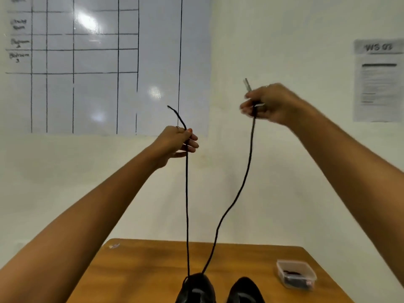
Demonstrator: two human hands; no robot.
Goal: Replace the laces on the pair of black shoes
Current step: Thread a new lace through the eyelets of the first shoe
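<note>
Clearly the left hand (pixel 179 142) and right hand (pixel 265 104) are each pinching one end of the black lace (pixel 187 204), which is hanging soft, light and limp from the left black shoe (pixel 196 288), so gripping near its stiff tips seems best.

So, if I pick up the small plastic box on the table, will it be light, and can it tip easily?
The plastic box is probably light: thin clear walls, only a few dark bits inside. It looks low and wide, so tipping seems unlikely. On the smooth wooden table it may slide when pushed.
</note>
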